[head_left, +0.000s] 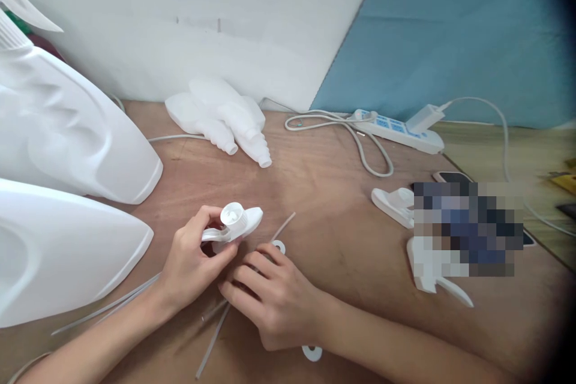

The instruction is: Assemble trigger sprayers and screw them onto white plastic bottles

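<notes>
My left hand [186, 261] grips a white trigger spray head [236, 225], its round screw collar facing up and its nozzle end pointing right. Just to the right, my right hand [283, 297] is low over the table with bent fingers pressed together; the fingertips are partly hidden, so what they hold cannot be made out. A thin translucent tube [212, 342] runs beneath these fingers, with another tube end beside it. One white ring washer [281, 247] lies by the fingers, and a second white washer [314, 357] shows below the right wrist.
Two big white bottles [76, 252] fill the left side. Smaller white bottles [229, 108] lie at the back wall. A power strip [396, 132] with a plug and looped cable [378, 173] sits back right. More white spray heads [391, 204] lie right, beside a pixelated patch and a phone [454, 177].
</notes>
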`<state>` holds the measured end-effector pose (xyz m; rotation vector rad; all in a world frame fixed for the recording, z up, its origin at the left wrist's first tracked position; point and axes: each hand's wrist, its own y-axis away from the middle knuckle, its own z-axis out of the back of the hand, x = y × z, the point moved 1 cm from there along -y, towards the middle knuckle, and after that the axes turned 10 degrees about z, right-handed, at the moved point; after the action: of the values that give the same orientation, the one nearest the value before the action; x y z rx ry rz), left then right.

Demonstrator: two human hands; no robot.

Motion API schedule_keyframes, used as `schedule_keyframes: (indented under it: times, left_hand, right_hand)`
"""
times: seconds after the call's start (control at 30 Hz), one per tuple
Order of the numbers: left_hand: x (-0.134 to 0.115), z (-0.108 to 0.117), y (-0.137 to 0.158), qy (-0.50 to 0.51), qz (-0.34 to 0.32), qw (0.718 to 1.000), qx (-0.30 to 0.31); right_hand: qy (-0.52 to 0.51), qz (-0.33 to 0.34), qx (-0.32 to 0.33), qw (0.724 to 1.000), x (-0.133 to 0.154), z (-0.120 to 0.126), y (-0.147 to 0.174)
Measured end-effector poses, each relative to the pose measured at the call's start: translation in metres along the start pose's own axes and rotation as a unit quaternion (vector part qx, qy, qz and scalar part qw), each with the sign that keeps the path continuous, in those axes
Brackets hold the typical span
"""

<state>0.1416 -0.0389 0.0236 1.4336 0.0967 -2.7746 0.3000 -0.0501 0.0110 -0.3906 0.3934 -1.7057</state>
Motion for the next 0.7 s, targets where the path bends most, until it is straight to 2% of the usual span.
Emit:
schedule_keyframes:
  times: [0.2,0.43,0.53,0.6,0.67,0.7]
  left_hand:
    - [-0.001,0.001,0.0,-0.009,0.006,1.0,0.007]
    - [-0.001,0.001,0.0,-0.008,0.019,1.0,0.013]
    - [-0.001,0.001,0.0,-0.007,0.019,1.0,0.013]
    - [-0.001,0.001,0.0,-0.008,0.018,1.0,0.014]
    - [-0.001,0.002,0.001,-0.009,0.023,1.0,0.019]
    - [-0.001,0.002,0.001,-0.008,0.025,0.999,0.022]
  right_hand:
    - [-0.014,-0.005,0.02,1.0,-0.002,0.0,-0.001]
    - [0.017,-0.011,-0.046,0.999,-0.001,-0.004,0.002]
    - [-0.013,-0.02,-0.098,0.995,0.0,0.001,0.0]
    - [-0.085,-0.064,-0.139,0.985,0.001,0.015,-0.005]
    - [-0.182,-0.165,-0.142,0.959,0.002,0.037,-0.014]
    - [-0.198,-0.208,-0.136,0.948,0.002,0.051,-0.019]
